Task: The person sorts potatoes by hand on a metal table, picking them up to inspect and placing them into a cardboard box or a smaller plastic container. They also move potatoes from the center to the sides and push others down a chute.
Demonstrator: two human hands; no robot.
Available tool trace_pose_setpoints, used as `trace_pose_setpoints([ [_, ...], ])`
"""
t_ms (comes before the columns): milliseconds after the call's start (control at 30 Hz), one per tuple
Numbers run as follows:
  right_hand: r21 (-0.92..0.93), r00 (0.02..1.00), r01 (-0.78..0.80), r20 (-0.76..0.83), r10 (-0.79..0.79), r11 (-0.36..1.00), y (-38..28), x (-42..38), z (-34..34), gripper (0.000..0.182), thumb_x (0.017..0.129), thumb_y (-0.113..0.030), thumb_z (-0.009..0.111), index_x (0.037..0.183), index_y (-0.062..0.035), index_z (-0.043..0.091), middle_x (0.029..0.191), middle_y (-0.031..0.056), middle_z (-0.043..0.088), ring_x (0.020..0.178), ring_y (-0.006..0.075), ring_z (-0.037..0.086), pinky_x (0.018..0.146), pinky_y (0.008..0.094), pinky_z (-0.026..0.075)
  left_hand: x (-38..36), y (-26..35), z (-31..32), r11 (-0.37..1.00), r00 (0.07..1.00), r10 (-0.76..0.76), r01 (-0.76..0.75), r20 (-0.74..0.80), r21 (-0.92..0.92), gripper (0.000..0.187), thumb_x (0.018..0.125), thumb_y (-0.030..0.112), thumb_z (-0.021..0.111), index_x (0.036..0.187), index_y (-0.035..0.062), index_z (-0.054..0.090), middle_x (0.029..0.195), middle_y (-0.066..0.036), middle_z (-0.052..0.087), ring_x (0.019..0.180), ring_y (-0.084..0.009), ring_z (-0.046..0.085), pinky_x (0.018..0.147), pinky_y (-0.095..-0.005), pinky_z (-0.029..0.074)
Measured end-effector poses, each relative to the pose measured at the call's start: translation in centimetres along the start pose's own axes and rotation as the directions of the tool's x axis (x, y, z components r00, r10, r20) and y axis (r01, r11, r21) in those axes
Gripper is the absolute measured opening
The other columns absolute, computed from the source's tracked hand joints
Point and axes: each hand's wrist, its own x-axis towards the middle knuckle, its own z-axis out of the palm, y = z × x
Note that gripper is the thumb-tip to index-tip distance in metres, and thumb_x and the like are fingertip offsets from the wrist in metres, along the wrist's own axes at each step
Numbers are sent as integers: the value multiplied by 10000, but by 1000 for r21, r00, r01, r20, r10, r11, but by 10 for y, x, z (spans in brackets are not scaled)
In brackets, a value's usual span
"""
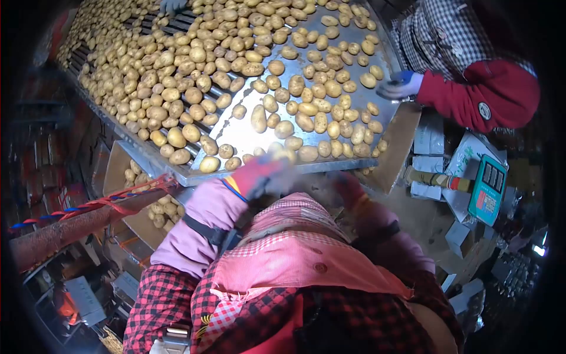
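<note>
My left hand (260, 176), in a red and grey glove, is smeared by motion at the front edge of the metal sorting table (247, 133). A blurred potato (283, 154) shows right at its fingers; I cannot tell whether they grip it. Just below the same edge, in shadow, is my right hand (346, 190), gloved and also blurred, its fingers indistinct. Loose potatoes (306, 109) lie spread over the bare metal in front of both hands.
Across the slatted part lies a dense layer of potatoes (147, 76). A co-worker's gloved hand (401, 87) rests at the table's right edge; another glove (172, 6) shows at the far end. Cardboard boxes (401, 138) stand below. A teal scale display (488, 189) is at right, a rope-wrapped pole (88, 221) at left.
</note>
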Motion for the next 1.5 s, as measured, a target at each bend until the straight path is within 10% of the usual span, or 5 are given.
trace_pose_setpoints([
  [233,-591,956,-175,91,281,788,16,-50,-25,563,842,-340,677,1338,-109,546,1303,181,581,1197,333,561,1009,408,439,-35,23,-134,467,331,792,212,-513,858,739,835,366,670,1419,4,399,1375,-254,453,1266,-386,450,1048,-450,379],
  [533,-754,858,148,-223,-462,640,-69,72,-35,635,749,-316,709,1310,-79,531,1324,197,514,1232,391,477,1004,486,397,-62,3,-107,805,539,590,-450,-601,387,431,937,176,591,1322,-6,527,1267,-154,594,1188,-235,548,1017,-342,414],
  [1000,-910,883,245,68,-464,333,-84,220,-25,651,819,-524,587,1376,-199,492,1518,119,328,1387,350,311,1121,533,224,-52,-9,-60,410,774,585,-23,-243,912,633,828,309,684,1374,70,472,1334,-242,507,1238,-427,470,1066,-473,362],
  [1233,-890,864,-241,-378,-332,386,-103,230,-56,752,862,-612,508,1494,-237,350,1564,171,243,1427,413,220,1150,556,164,-43,3,-107,153,301,931,194,-207,969,597,778,223,691,1310,43,489,1350,-240,457,1258,-425,417,1054,-522,322],
  [1500,-517,731,677,388,-561,524,-126,212,56,556,776,-318,698,1230,-19,581,1252,196,583,1206,323,533,1047,449,397,-41,8,-121,124,374,879,420,-296,899,611,800,287,662,1334,43,492,1368,-222,443,1277,-430,395,1087,-540,275],
])
